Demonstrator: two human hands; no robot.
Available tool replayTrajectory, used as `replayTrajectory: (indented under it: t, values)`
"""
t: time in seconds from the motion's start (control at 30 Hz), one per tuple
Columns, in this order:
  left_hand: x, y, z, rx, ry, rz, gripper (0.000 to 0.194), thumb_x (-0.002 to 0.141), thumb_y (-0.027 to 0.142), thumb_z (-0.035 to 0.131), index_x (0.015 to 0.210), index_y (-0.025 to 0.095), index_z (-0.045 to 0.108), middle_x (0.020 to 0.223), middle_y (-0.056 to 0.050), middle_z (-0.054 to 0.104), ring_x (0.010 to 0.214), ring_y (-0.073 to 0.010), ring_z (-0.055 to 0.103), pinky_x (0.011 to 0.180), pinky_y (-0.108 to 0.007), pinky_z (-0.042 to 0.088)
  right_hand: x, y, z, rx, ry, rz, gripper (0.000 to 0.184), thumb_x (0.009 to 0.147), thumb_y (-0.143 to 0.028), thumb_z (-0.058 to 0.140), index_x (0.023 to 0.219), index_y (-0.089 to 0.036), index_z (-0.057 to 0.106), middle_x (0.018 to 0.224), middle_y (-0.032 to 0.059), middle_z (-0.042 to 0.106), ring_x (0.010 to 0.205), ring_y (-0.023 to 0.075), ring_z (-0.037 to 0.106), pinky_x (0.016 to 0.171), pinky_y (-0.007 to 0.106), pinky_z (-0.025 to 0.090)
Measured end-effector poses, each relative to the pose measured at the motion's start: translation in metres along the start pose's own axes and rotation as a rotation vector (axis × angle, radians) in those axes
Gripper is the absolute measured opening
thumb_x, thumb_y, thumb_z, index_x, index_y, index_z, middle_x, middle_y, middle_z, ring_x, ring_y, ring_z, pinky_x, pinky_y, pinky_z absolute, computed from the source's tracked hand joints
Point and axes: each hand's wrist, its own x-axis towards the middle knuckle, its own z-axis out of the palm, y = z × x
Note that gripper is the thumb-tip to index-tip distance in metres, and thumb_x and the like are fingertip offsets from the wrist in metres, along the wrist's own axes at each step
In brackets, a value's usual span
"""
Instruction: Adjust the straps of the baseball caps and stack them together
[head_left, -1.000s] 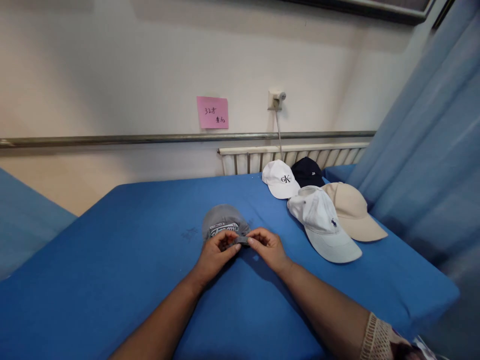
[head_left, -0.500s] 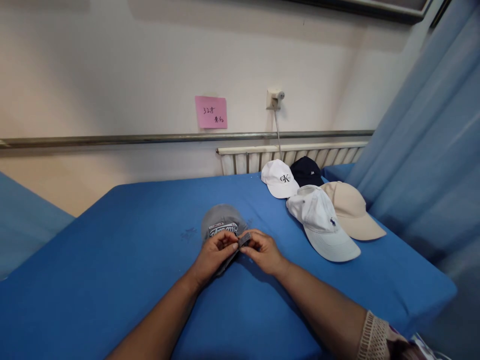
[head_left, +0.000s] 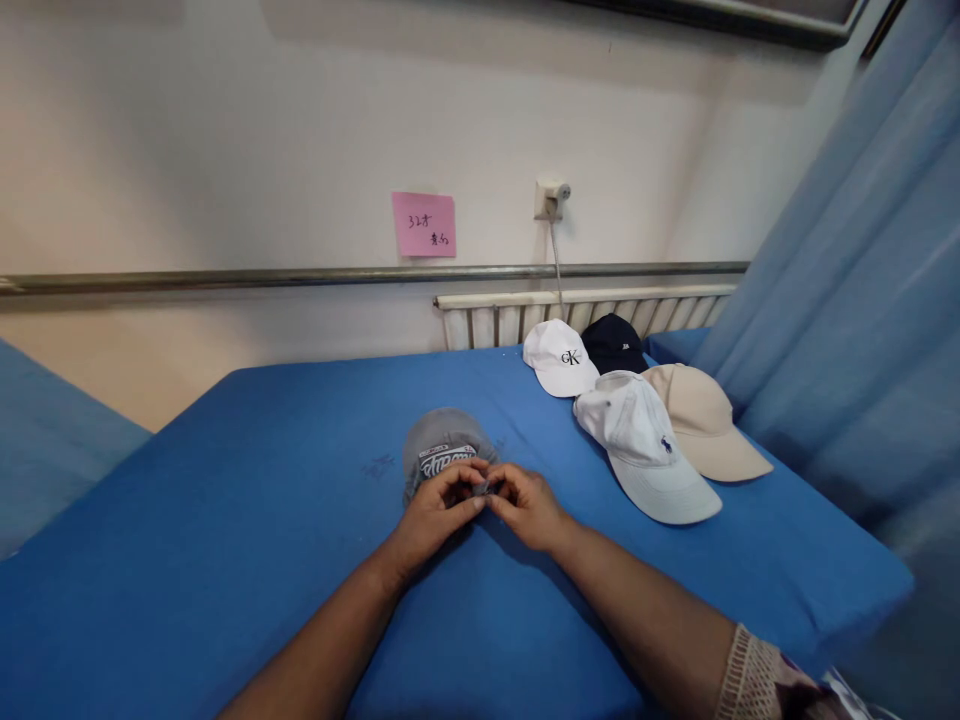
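A grey baseball cap (head_left: 441, 428) with white lettering lies on the blue-covered bed (head_left: 300, 480), partly hidden behind my fingers. My left hand (head_left: 433, 510) is closed, thumb and fingers pinching the cap's strap (head_left: 482, 488) at its near side. From the right, my right hand (head_left: 531, 510) pinches the same strap, its fingertips meeting those of the left. Only a small bit of the strap shows between the fingers, so its fastening cannot be made out.
To the right sit a white cap (head_left: 555, 350), a navy cap (head_left: 613, 340), a pale grey cap (head_left: 634, 430) and a beige cap (head_left: 694, 410). Behind the bed are a radiator (head_left: 510, 322) and a metal rail (head_left: 300, 278). A blue curtain (head_left: 862, 280) hangs at right.
Both hands have drawn closer together at the fingertips. The strap end that stuck up between them is now mostly covered by the fingers. The other caps have not moved.
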Motion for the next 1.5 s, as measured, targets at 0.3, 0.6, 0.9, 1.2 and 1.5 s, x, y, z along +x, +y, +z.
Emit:
replayTrajectory:
  t: [0.3,0.6,0.9,1.2,1.5]
  values:
    - [0.001,-0.004,-0.002,-0.064,0.092,-0.113,0.034,0.073,0.041,0.076,0.095,0.018,0.065,0.114,-0.01,0.066,0.1,-0.0219,0.062,0.09,-0.037,0.052,0.001,0.0,-0.002,-0.022,-0.047,-0.05,0.018,0.078,-0.028,0.072,0.095,-0.023,0.068,0.09,0.0014,0.061,0.062,0.0104,0.051,0.059,0.025,0.044]
    - [0.003,0.0,-0.004,-0.036,0.074,-0.139,0.029,0.078,0.045,0.07,0.074,0.017,0.066,0.114,-0.009,0.068,0.096,-0.0215,0.063,0.086,-0.034,0.051,0.003,0.007,0.002,0.161,-0.016,0.047,0.021,0.07,-0.034,0.078,0.083,-0.021,0.067,0.083,-0.0016,0.055,0.057,0.0077,0.045,0.054,0.023,0.04]
    - [0.0,0.001,-0.004,-0.197,0.071,-0.184,0.023,0.074,0.039,0.076,0.082,0.017,0.07,0.098,-0.006,0.069,0.086,-0.0183,0.063,0.079,-0.029,0.049,0.004,0.003,0.001,0.238,0.032,0.017,0.024,0.066,-0.033,0.08,0.078,-0.02,0.063,0.092,0.001,0.059,0.059,0.0078,0.046,0.055,0.023,0.04]
    - [-0.001,0.005,-0.004,-0.314,0.011,-0.2,0.021,0.075,0.033,0.074,0.071,0.015,0.065,0.107,-0.008,0.067,0.088,-0.0181,0.061,0.079,-0.027,0.047,-0.003,-0.011,0.0,0.079,0.084,-0.181,0.018,0.074,-0.023,0.074,0.087,-0.02,0.062,0.118,0.0076,0.061,0.052,0.005,0.046,0.056,0.025,0.046]
    - [-0.002,0.006,0.0,-0.25,0.12,-0.203,0.026,0.076,0.038,0.074,0.075,0.016,0.061,0.073,0.001,0.061,0.065,-0.0107,0.052,0.061,-0.021,0.04,-0.005,-0.007,0.0,-0.033,0.102,-0.195,0.023,0.076,-0.031,0.074,0.09,-0.02,0.06,0.095,0.0031,0.065,0.056,0.0082,0.05,0.056,0.023,0.044]
